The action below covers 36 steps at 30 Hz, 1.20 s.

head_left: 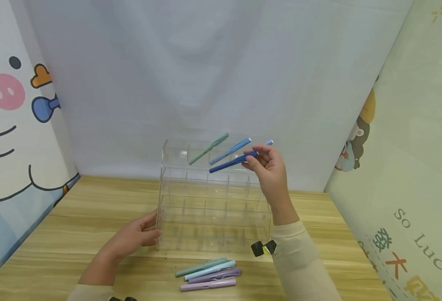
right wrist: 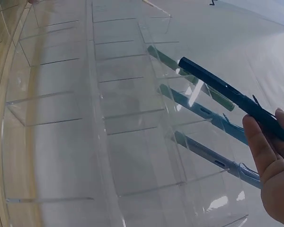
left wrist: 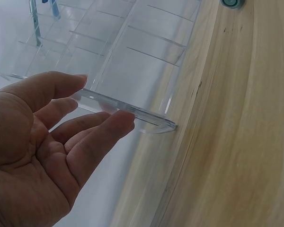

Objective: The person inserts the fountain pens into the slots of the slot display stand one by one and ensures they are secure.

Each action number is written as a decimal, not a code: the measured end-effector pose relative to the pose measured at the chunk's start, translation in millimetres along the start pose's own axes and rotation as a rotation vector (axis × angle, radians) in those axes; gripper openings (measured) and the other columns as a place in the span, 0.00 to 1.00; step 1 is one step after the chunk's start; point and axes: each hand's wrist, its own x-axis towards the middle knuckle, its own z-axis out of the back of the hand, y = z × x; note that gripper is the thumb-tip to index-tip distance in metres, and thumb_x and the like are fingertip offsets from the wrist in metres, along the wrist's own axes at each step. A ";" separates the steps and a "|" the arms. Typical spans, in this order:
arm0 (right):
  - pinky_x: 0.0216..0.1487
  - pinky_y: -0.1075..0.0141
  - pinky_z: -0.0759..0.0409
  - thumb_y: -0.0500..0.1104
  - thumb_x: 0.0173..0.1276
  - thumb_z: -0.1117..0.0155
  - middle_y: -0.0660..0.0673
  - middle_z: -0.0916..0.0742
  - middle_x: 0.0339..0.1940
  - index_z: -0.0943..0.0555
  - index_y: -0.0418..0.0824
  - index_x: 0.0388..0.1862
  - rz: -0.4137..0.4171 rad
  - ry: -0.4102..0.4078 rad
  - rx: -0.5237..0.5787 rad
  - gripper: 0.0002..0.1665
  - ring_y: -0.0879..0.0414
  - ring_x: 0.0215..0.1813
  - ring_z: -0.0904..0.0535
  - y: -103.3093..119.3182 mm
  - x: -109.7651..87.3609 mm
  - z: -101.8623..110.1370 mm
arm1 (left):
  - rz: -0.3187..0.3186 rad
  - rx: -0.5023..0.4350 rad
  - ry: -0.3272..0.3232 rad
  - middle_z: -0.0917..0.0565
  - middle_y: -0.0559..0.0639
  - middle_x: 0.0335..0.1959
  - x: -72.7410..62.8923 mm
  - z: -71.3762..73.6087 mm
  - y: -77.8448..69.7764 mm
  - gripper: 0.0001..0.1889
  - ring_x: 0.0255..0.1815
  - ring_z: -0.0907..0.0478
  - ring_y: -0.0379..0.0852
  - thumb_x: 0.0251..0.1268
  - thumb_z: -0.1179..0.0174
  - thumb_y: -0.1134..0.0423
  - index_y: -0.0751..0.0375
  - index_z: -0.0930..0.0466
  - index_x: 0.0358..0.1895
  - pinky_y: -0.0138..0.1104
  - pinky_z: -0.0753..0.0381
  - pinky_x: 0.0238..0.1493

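Observation:
A clear acrylic pen rack [head_left: 214, 212] with tiers of small compartments stands on the table. My right hand [head_left: 271, 171] pinches a dark blue pen [head_left: 228, 164] near one end, above the rack's top tier. The pen slants over the rack, also seen in the right wrist view. In the top tier lean a green pen [head_left: 209, 148], a light blue pen [head_left: 230, 151] and a periwinkle pen [right wrist: 213, 158], partly behind my right hand in the head view. My left hand [head_left: 132, 235] rests its fingertips against the left side panel [left wrist: 128, 109] of the rack.
In front of the rack lie several pens: a green one [head_left: 202, 267], a pale blue one [head_left: 211, 271], a purple one [head_left: 215, 276] and a lilac one [head_left: 208, 285]. A white curtain [head_left: 221, 75] hangs behind the wooden table [head_left: 111, 200]; printed panels stand on both sides.

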 end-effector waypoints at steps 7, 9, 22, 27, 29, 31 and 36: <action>0.51 0.61 0.14 0.32 0.71 0.40 0.25 0.19 0.51 0.32 0.27 0.57 -0.044 0.028 -0.035 0.19 0.55 0.47 0.16 -12.6 0.7 -16.6 | 0.012 -0.013 0.008 0.48 0.65 0.78 0.6 0.6 0.6 0.43 0.70 0.33 0.64 0.69 0.39 0.51 0.51 0.54 0.80 0.43 0.18 0.58; 0.51 0.61 0.14 0.32 0.71 0.40 0.25 0.19 0.51 0.32 0.26 0.56 -0.051 0.034 -0.042 0.19 0.54 0.47 0.16 -16.1 0.5 -19.9 | 0.013 -0.014 0.012 0.49 0.64 0.78 0.6 0.4 0.4 0.42 0.71 0.34 0.65 0.70 0.40 0.52 0.51 0.54 0.80 0.43 0.18 0.58; 0.51 0.61 0.14 0.35 0.71 0.39 0.27 0.19 0.52 0.34 0.31 0.59 -0.116 0.052 -0.068 0.22 0.48 0.50 0.15 -29.9 -5.1 -35.1 | 0.021 -0.008 0.016 0.50 0.63 0.79 1.3 0.3 -0.2 0.42 0.72 0.36 0.65 0.71 0.41 0.53 0.53 0.55 0.80 0.43 0.17 0.57; 0.51 0.62 0.14 0.35 0.71 0.38 0.29 0.18 0.52 0.34 0.26 0.58 -0.146 0.060 -0.069 0.23 0.46 0.51 0.15 -35.0 -8.4 -39.4 | 0.011 -0.009 0.020 0.51 0.64 0.79 1.2 0.1 0.5 0.44 0.71 0.36 0.66 0.69 0.40 0.51 0.54 0.55 0.80 0.43 0.17 0.57; 0.51 0.62 0.14 0.36 0.71 0.38 0.32 0.18 0.51 0.33 0.26 0.58 -0.153 0.069 -0.079 0.23 0.44 0.51 0.16 -36.5 -9.3 -41.0 | 0.010 -0.009 0.020 0.50 0.65 0.79 1.3 0.2 0.7 0.44 0.71 0.36 0.66 0.69 0.39 0.50 0.54 0.55 0.80 0.43 0.17 0.57; 0.51 0.63 0.14 0.37 0.71 0.38 0.32 0.18 0.51 0.32 0.26 0.57 -0.156 0.075 -0.090 0.22 0.43 0.51 0.16 -37.9 -10.0 -42.5 | 0.012 -0.011 0.015 0.50 0.64 0.79 1.5 0.1 1.0 0.44 0.71 0.36 0.66 0.69 0.39 0.50 0.53 0.55 0.80 0.43 0.17 0.57; 0.51 0.64 0.14 0.39 0.71 0.38 0.35 0.16 0.51 0.28 0.31 0.55 -0.166 0.079 -0.126 0.19 0.46 0.50 0.15 -41.3 -11.4 -44.4 | 0.023 -0.015 0.003 0.49 0.62 0.79 2.1 0.2 1.6 0.43 0.71 0.35 0.64 0.68 0.38 0.50 0.52 0.53 0.80 0.43 0.17 0.57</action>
